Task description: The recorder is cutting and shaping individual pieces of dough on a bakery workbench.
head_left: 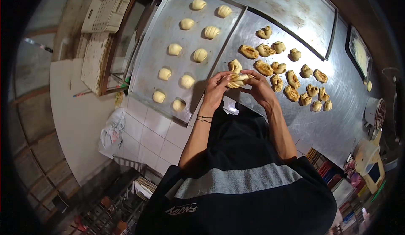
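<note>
Both my hands meet at the front edge of the metal table, closed around one piece of twisted dough (238, 81). My left hand (216, 89) pinches its left side, and my right hand (260, 90) grips the right end. Just beyond my fingers lies another folded dough piece (235, 66). To the right, several filled dough pieces with brown filling (264, 68) are spread over the steel surface. On my left, a baking tray (145, 72) carries two rows of rounded dough buns (187, 81), some of them with ridged tops.
A second baking tray (291, 7) lies at the back of the steel table (312, 129). Farther right are a dark-rimmed tray (360, 53) and a round scale-like device (375, 112). A cream plastic crate (109, 9) stands at the far left, and a white plastic bag (113, 131) hangs below it.
</note>
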`<action>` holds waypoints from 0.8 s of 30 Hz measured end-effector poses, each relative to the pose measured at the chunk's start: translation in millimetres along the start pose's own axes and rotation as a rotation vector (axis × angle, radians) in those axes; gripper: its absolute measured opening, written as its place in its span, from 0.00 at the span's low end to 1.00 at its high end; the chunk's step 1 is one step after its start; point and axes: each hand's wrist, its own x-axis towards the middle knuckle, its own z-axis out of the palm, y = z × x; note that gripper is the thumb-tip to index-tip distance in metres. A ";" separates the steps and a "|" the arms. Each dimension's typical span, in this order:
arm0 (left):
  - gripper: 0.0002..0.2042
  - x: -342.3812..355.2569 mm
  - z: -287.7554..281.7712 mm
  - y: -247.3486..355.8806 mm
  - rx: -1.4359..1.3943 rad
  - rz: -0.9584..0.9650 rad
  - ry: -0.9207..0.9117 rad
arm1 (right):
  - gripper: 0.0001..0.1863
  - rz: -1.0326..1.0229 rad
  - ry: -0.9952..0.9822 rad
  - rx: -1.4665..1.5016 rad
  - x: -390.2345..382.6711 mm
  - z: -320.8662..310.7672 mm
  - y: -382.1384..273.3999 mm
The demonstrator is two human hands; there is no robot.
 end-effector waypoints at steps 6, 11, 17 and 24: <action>0.13 -5.0 -33.8 5.5 -0.122 0.057 0.013 | 0.17 -0.122 0.070 -0.278 22.1 36.8 26.6; 0.18 -7.2 -64.0 3.2 -0.069 0.002 -0.142 | 0.19 -0.133 0.134 -0.208 11.4 51.0 32.9; 0.15 -4.2 -119.4 -13.3 -0.043 0.030 -0.041 | 0.15 0.005 0.325 -0.339 27.5 80.0 76.8; 0.12 4.5 -176.7 -1.6 0.167 0.096 -0.028 | 0.15 -0.038 0.267 -0.366 68.3 93.4 120.1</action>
